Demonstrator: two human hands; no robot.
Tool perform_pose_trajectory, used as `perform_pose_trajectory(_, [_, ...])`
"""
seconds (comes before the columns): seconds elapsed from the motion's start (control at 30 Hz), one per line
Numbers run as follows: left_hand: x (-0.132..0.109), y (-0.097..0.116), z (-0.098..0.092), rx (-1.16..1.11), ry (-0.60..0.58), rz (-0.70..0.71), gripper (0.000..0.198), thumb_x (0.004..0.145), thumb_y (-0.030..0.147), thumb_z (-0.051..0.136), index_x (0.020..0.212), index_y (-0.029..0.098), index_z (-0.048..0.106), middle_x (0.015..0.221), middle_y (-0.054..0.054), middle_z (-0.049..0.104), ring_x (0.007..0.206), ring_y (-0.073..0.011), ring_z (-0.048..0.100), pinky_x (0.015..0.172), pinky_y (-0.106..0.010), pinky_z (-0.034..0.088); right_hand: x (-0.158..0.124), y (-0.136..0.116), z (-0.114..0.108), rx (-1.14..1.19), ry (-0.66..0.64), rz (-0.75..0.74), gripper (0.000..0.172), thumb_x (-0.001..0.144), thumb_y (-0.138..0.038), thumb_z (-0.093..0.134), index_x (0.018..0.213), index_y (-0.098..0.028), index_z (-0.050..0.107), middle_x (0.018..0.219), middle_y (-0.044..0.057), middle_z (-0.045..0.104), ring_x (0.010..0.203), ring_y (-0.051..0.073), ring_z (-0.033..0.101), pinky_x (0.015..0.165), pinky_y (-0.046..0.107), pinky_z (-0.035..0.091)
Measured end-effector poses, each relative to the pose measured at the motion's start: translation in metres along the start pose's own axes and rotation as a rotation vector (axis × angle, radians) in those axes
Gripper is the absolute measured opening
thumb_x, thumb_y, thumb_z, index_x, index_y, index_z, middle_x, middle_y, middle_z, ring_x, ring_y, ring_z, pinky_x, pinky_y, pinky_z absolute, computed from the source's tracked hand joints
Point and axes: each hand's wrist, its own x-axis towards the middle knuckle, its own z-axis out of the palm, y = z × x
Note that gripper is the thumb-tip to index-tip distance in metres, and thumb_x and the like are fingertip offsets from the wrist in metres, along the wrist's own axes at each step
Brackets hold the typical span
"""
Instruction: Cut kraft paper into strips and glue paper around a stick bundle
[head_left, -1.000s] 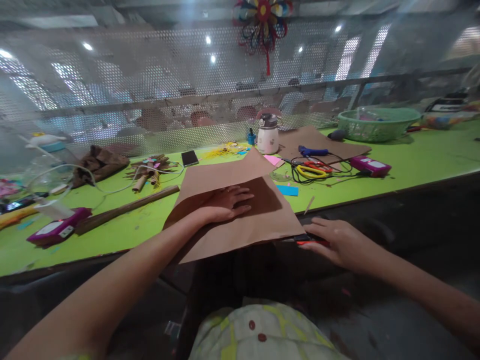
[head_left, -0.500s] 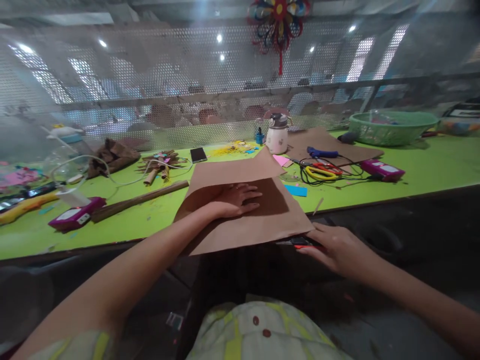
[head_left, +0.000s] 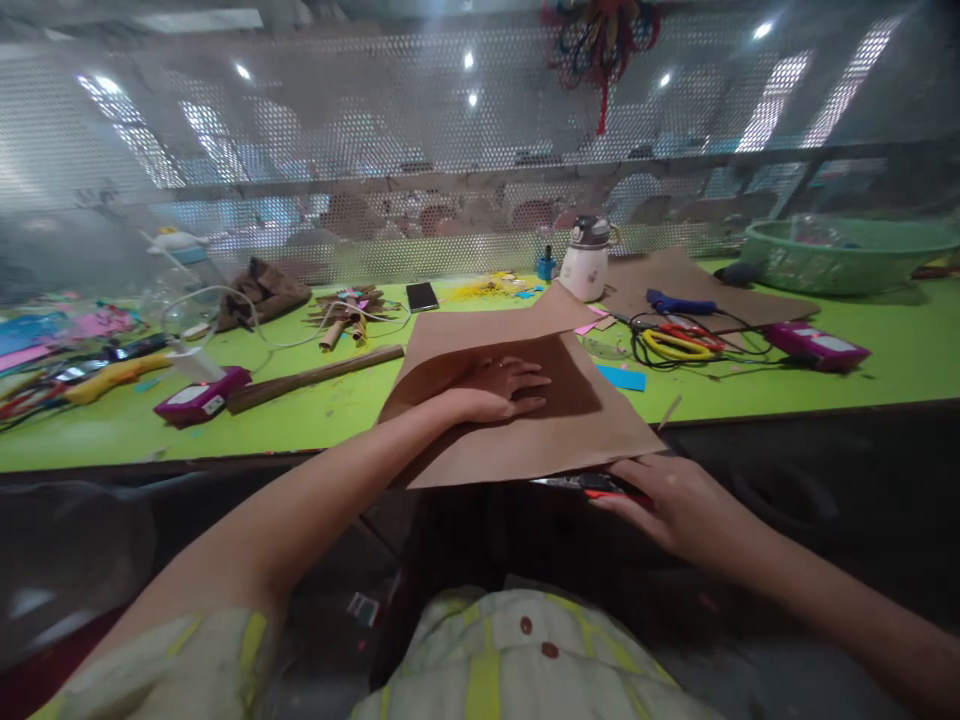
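A folded sheet of brown paper point(head_left: 555, 440) lies on the green table point(head_left: 315, 425) and overhangs its near edge. My left hand point(head_left: 499, 392) rests flat on the paper with fingers stretched out, just below the raised upper flap. My right hand point(head_left: 667, 500) is at the paper's lower right corner, fingers closed over a tool with red and black parts point(head_left: 592, 485), scissors or a cutter, that pokes out under the paper's edge.
On the table: a brown stick point(head_left: 315, 378), magenta boxes point(head_left: 201, 397) point(head_left: 817, 345), yellow scissors point(head_left: 675, 345) amid black cables, a white bottle point(head_left: 586, 272), a phone point(head_left: 421, 296), a green basket point(head_left: 847, 255), cardboard point(head_left: 690, 285). Perforated metal screen behind.
The camera has swung left and down, so everything sits further right and lower. My right hand has slid slightly in toward the paper's corner. My left hand stays flat on the paper.
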Motion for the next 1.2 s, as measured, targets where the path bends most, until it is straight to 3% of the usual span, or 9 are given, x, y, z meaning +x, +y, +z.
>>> perform_pose_trajectory(0.27, [0.001, 0.0, 0.003, -0.011, -0.017, -0.008, 0.057, 0.091, 0.062, 0.029, 0.138, 0.032, 0.044, 0.15, 0.001, 0.037, 0.136, -0.0253, 0.029, 0.11, -0.044, 0.019, 0.031, -0.023, 0.009, 0.003, 0.027, -0.045, 0.026, 0.093, -0.038, 0.05, 0.095, -0.017, 0.065, 0.082, 0.009, 0.071, 0.072, 0.023, 0.066, 0.062, 0.03, 0.044])
perform_pose_trajectory(0.53, [0.0, 0.004, 0.0, -0.018, -0.028, -0.022, 0.055, 0.092, 0.059, 0.032, 0.136, 0.031, 0.046, 0.15, 0.001, 0.037, 0.136, -0.0252, 0.029, 0.111, -0.044, 0.019, 0.023, -0.023, 0.009, -0.045, 0.002, -0.039, 0.029, 0.094, -0.041, 0.046, 0.093, -0.018, 0.064, 0.079, 0.008, 0.069, 0.069, 0.024, 0.065, 0.059, 0.031, 0.042])
perform_pose_trajectory(0.83, [0.001, 0.004, 0.002, -0.008, -0.012, -0.009, 0.054, 0.092, 0.06, 0.031, 0.136, 0.032, 0.045, 0.149, 0.001, 0.037, 0.135, -0.0248, 0.03, 0.111, -0.043, 0.02, 0.055, -0.053, 0.016, -0.04, 0.004, -0.056, 0.03, 0.093, -0.041, 0.048, 0.092, -0.017, 0.065, 0.084, 0.01, 0.07, 0.076, 0.026, 0.065, 0.062, 0.031, 0.041])
perform_pose_trajectory(1.2, [-0.001, 0.008, -0.002, 0.007, -0.039, -0.056, 0.055, 0.092, 0.059, 0.03, 0.137, 0.03, 0.044, 0.151, 0.001, 0.035, 0.137, -0.0241, 0.028, 0.111, -0.044, 0.021, 0.052, -0.057, 0.022, 0.01, -0.034, -0.018, 0.029, 0.093, -0.041, 0.048, 0.099, -0.018, 0.064, 0.087, 0.009, 0.07, 0.078, 0.025, 0.065, 0.065, 0.032, 0.042])
